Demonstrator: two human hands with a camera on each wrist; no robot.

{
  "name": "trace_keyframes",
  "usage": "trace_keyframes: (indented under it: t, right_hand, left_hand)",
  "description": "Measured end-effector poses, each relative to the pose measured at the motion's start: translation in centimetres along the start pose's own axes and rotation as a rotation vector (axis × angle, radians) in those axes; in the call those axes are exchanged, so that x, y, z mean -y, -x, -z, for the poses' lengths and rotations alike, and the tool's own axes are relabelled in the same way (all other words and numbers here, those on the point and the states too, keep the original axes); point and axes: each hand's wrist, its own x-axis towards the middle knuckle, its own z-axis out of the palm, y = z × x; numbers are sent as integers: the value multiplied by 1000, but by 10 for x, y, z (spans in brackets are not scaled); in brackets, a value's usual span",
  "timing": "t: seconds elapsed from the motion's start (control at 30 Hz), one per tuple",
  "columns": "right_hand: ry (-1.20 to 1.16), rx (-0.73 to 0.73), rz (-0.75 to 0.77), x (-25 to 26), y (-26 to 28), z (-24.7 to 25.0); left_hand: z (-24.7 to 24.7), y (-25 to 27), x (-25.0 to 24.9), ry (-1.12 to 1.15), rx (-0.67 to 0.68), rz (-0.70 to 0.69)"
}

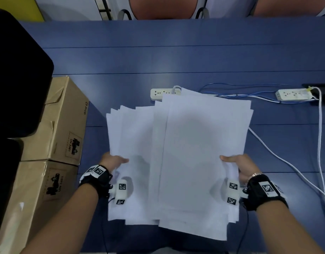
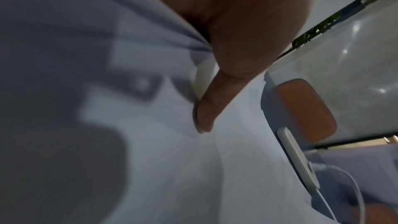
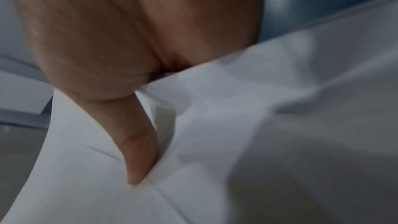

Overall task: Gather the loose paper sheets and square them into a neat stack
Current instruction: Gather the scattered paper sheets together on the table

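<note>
A fanned bundle of several white paper sheets point(image 1: 178, 154) is held up over the blue table point(image 1: 176, 59), its edges uneven and staggered to the left. My left hand point(image 1: 113, 162) pinches the bundle's left edge, thumb on top, with the fingers hidden beneath. My right hand point(image 1: 236, 162) pinches the right edge the same way. In the left wrist view the thumb point(image 2: 206, 117) presses on the paper sheets point(image 2: 107, 159). In the right wrist view the thumb point(image 3: 137, 156) lies across overlapping paper sheets point(image 3: 258, 125).
Two cardboard boxes point(image 1: 62, 125) stand at the left, beside a black object point(image 1: 16, 74). A white power strip point(image 1: 162, 94) lies just beyond the sheets, another power strip point(image 1: 293, 94) at the right, with white cables point(image 1: 319, 143) trailing down the right side.
</note>
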Motion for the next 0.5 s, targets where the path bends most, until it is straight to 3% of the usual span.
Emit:
trace_keyframes:
  t: [0.13, 0.23, 0.33, 0.5]
  right_hand:
    - [158, -36, 117, -9, -23, -36]
    - [344, -172, 218, -17, -41, -56]
    - [493, -249, 260, -24, -50, -69]
    - [387, -78, 312, -22, -33, -89]
  left_hand:
    - [-21, 5, -1, 115, 68, 14]
    - [-26, -13, 6, 295, 119, 93]
    - [-28, 5, -5, 282, 137, 15]
    - [-34, 20, -3, 158, 78, -79]
